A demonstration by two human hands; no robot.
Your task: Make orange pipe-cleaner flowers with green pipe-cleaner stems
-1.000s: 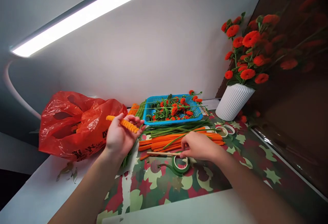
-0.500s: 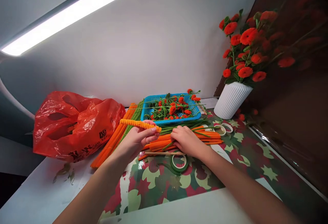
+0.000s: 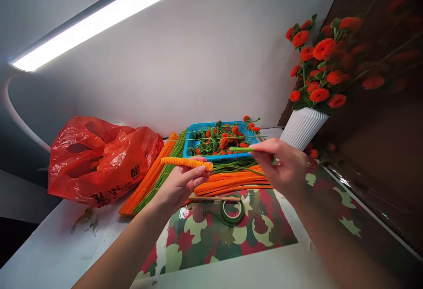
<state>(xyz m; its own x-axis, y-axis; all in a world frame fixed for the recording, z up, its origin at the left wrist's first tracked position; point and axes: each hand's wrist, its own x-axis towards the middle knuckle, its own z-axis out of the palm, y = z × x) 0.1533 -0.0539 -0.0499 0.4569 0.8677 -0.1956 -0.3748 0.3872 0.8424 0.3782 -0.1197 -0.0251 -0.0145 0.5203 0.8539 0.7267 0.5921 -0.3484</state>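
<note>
My left hand [image 3: 185, 179] is closed on a coiled orange pipe cleaner [image 3: 178, 161], a long spiral that points to the left. To its right, my right hand [image 3: 282, 163], raised and blurred, pinches a green pipe cleaner [image 3: 239, 149] whose end points left, towards the coil but apart from it. Below the hands lie loose orange pipe cleaners [image 3: 231, 181] and green pipe cleaners [image 3: 231, 165]. A roll of green tape [image 3: 227, 219] and a thin wooden stick [image 3: 211, 198] rest on the patterned mat in front of them.
Behind my hands stands a blue basket [image 3: 190, 141] of small orange flowers. At left are a red plastic bag [image 3: 102, 165] and bundles of orange stems [image 3: 148, 179] and green stems [image 3: 165, 174]. A white vase [image 3: 302, 128] with orange flowers [image 3: 319, 95] stands at right, beneath a lamp [image 3: 112, 18].
My right hand has risen from the pile and moved right, bringing a green pipe cleaner up with it. My left hand still holds the orange coil in nearly the same place.
</note>
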